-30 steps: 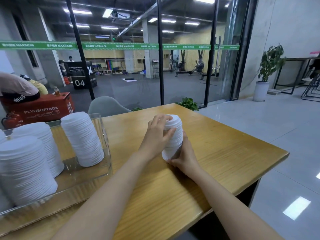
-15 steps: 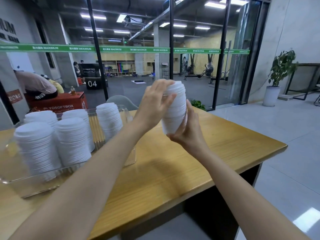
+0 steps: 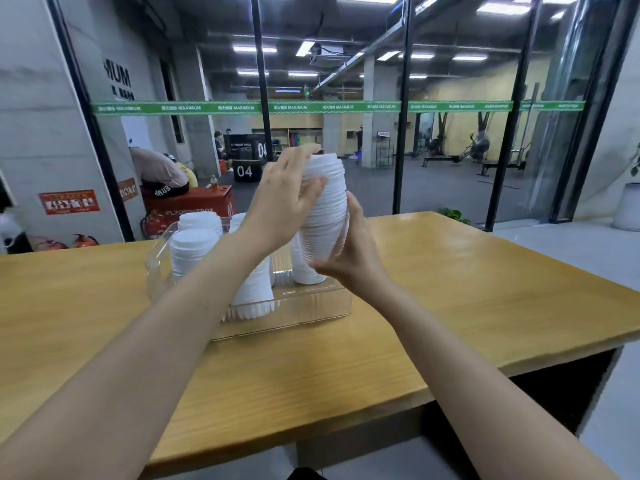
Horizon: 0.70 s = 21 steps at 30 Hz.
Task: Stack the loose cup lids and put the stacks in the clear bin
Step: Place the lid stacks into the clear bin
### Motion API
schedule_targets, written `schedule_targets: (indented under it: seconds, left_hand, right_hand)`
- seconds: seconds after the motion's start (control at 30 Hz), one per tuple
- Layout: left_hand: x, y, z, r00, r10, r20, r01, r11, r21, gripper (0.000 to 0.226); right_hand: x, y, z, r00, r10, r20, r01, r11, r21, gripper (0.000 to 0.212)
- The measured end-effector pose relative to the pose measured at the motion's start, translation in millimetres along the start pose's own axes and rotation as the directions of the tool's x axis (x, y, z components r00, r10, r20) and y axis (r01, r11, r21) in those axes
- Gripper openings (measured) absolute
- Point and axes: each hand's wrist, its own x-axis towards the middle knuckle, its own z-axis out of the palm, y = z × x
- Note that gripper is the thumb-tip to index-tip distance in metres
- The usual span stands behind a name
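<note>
- The lid stack [image 3: 327,206], white and nearly upright, is held in the air over the right part of the clear bin [image 3: 311,308], clear of its walls.
- The left hand [image 3: 282,199] grips the stack's upper half: fingers spread over the top rim, thumb pressed against the near side.
- The right hand [image 3: 351,258] cups its lower end, palm against the right side and fingers curled round the base.
- Other lid stacks [image 3: 192,251] stand upright inside the bin; one is partly hidden by the left forearm, and another sits right behind the held stack.
- The bin rests on a wooden table [image 3: 485,289].
- Behind the table is a glass wall [image 3: 450,150] with a green strip, and a red box [image 3: 194,206] shows beyond it.
</note>
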Motion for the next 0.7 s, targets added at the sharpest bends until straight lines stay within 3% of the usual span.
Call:
schedule_targets:
  seconds: [0.37, 0.5, 0.57, 0.6, 0.7]
  left_hand:
    - [-26, -52, 46, 0.960, -0.150, 0.236, 0.143, 0.989, 0.046, 0.054]
    - [-28, -60, 58, 0.957, -0.163, 0.241, 0.153, 0.987, 0.057, 0.056]
    - [-27, -65, 62, 0.951, -0.174, 0.255, 0.163, 0.985, 0.061, 0.056]
    - [-26, -68, 65, 0.946, -0.187, 0.265, 0.175, 0.982, 0.066, 0.056]
    - [-26, -77, 73, 0.929, -0.239, 0.282, 0.222, 0.971, 0.091, 0.058]
  right_hand:
    - [19, 39, 59, 0.974, 0.217, 0.060, -0.191, 0.938, -0.289, 0.105]
    - [30, 50, 61, 0.910, 0.375, 0.175, -0.334, 0.916, -0.224, 0.075]
    - [31, 57, 64, 0.881, 0.390, 0.268, -0.297, 0.896, -0.330, 0.060]
    - [34, 61, 65, 0.866, 0.421, 0.268, -0.322, 0.881, -0.346, 0.061]
    - [37, 64, 70, 0.814, 0.485, 0.320, -0.405, 0.868, -0.286, 0.090]
